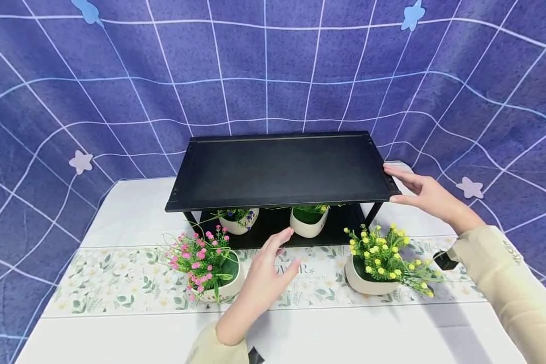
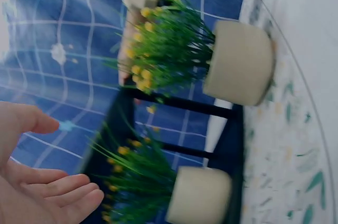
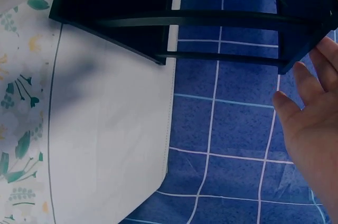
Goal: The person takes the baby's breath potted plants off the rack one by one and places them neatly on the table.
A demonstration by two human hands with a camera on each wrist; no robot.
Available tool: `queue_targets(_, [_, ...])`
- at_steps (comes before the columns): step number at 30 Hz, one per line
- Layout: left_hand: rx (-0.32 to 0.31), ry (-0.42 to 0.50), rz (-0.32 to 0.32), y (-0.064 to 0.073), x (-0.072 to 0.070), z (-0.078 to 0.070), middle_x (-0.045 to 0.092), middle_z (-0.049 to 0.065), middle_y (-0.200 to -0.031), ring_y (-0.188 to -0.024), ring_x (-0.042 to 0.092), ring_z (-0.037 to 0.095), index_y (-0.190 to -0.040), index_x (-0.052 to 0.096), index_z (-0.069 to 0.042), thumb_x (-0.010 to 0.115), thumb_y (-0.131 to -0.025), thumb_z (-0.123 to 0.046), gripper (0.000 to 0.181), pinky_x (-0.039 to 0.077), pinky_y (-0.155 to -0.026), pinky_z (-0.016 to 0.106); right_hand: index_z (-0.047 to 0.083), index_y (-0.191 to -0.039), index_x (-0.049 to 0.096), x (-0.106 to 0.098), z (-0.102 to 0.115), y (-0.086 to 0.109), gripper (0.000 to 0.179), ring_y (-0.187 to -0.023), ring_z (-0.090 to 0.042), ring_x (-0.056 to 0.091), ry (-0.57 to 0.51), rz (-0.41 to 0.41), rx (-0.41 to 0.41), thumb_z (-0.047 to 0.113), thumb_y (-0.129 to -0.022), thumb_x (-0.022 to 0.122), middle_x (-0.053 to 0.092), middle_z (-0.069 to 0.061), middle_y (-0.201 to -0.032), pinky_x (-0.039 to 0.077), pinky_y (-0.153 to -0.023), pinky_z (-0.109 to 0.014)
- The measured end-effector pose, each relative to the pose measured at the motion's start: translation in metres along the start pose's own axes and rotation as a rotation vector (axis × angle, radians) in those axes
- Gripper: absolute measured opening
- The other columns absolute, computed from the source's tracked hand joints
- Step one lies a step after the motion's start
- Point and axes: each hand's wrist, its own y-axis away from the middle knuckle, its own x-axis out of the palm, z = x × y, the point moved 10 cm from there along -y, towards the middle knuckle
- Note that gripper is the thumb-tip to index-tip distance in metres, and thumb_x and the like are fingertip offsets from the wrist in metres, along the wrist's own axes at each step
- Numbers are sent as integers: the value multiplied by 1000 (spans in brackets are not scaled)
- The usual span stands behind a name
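The right grip (image 1: pixel 429 194) is relaxed, fingers extended, clenching nothing, its fingertips against the right end of the black shelf (image 1: pixel 282 169); the left grip (image 1: pixel 266 273) is released too, holding nothing, in front of the shelf's middle; the shelf's long axis runs left to right, so it lies leftward from the right grip, the nearer hand, and beyond the left; under its top sit a left pot (image 1: pixel 238 227) and a right pot (image 1: pixel 308 229); before it on the worktop (image 1: pixel 318 338) stand pink (image 1: pixel 200 258) and yellow flowers (image 1: pixel 379 253), potted.
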Motion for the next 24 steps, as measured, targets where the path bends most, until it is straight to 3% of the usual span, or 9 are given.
queue_targets(7, [-2,14,-55,-13,12,24,56,13,-135,-128,53,27,-138,48,-3,67,-89,-10,54,49,-101,38,15,-149,40,-1,-1,-1,67,-131,21,28,42,-9,36,9,-88,69,35,-5,-157,26,-100,2])
queue_targets(14, [-51,-7,-118,-24,16,44,56,14,-135,-127,55,27,-138,48,-2,69,-88,-15,56,50,-100,38,23,-149,40,-2,-4,-1,68,-130,22,25,85,-11,86,14,-88,70,34,-5,-158,25,-96,4])
queue_targets(24, [-144,-2,-108,-41,28,69,53,21,-136,-126,53,34,-139,45,3,69,-88,-16,60,50,-99,43,24,-149,39,-1,-6,-1,68,-130,21,25,91,-6,96,16,-89,70,33,-5,-158,26,-95,4])
